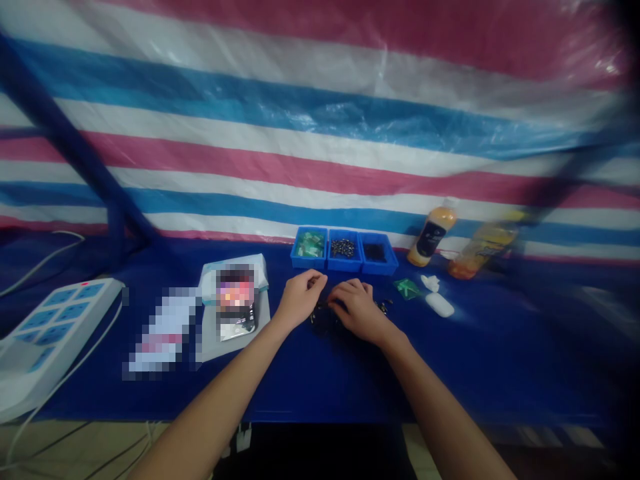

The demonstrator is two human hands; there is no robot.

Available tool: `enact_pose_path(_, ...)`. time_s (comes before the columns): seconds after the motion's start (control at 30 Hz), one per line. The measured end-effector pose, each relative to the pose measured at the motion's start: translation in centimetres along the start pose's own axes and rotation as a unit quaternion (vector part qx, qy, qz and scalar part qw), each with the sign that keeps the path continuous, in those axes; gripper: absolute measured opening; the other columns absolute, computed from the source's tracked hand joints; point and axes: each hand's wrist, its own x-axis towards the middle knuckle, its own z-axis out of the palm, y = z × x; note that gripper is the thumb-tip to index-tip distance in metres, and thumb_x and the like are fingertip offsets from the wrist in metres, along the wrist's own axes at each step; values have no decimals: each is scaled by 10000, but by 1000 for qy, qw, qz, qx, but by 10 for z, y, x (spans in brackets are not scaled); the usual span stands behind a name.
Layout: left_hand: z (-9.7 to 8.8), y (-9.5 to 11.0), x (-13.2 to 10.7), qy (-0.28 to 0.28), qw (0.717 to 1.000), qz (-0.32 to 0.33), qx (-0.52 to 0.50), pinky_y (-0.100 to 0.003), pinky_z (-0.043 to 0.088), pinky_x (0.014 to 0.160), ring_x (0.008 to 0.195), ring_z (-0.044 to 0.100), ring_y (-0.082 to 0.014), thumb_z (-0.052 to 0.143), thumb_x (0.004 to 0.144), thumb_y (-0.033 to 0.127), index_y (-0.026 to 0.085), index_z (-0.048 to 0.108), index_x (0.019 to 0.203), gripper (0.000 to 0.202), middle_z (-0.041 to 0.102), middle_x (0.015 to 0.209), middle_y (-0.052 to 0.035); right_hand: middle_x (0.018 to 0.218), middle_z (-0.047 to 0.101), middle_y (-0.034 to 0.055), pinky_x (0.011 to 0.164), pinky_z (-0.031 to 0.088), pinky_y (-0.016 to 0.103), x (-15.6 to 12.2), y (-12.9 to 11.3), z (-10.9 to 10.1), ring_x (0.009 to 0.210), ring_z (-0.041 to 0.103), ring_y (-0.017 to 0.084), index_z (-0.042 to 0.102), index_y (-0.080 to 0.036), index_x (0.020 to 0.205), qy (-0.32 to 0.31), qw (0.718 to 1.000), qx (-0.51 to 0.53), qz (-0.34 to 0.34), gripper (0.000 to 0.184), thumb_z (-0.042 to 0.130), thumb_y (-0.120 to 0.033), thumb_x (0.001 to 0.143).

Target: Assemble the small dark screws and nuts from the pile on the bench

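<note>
My left hand [301,295] is closed in a pinch just in front of the blue bins; what its fingertips hold, if anything, is too small to make out. Close beside it, my right hand [359,308] has its fingers curled down over a loose pile of small dark parts [325,321] with metallic glints. Whatever lies within those fingers is hidden. More of the small parts [385,307] lie just right of that hand. Beyond both hands, three joined blue bins contain green packets [311,245], shiny metal pieces [343,249] and small black pieces [375,253].
To the right are a green packet [407,288], crumpled white tissue [431,283], a white rounded case [440,305] and two drink bottles [433,235]. A tissue pack [210,277], a blurred-out phone-like item [163,330] and a power strip [55,333] with cables occupy the left.
</note>
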Motion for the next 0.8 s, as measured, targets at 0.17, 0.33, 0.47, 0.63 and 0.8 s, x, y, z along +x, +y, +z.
enact_pose_path(0.17,-1,8,-3,-35,996,82,10,-308,447,832,888,610,-189,463,948,398,200,691,929,302,676,931,-38,967,694,24,888,346,392,3,8,-9,982,537,210,668,-250,976,100,990,88,51,109,579,-247,914)
enact_pose_path(0.33,0,9,-2,-57,990,130,19,-320,436,863,906,599,-185,514,934,321,207,688,921,209,672,934,-27,951,690,35,829,434,339,3,8,-10,917,572,199,668,-232,974,159,973,162,45,119,587,-246,887)
enact_pose_path(0.47,1,6,-1,-57,990,129,16,-320,438,843,892,598,-182,548,921,301,211,683,928,162,673,922,-19,961,686,31,811,451,314,4,9,-6,878,591,181,647,-221,984,180,960,206,64,137,603,-280,868)
enact_pose_path(0.63,2,4,-1,-53,990,132,12,-317,444,814,869,602,-178,564,916,287,206,678,907,140,670,892,-18,883,679,25,786,425,306,4,8,-9,843,594,180,641,-217,951,145,965,194,103,214,554,-407,906)
enact_pose_path(0.8,3,6,-2,-46,990,133,-8,-308,455,817,853,606,-168,601,894,299,209,681,949,132,666,905,-17,713,609,-12,689,387,263,4,5,-11,711,537,148,592,-200,753,101,969,190,118,310,471,-418,937)
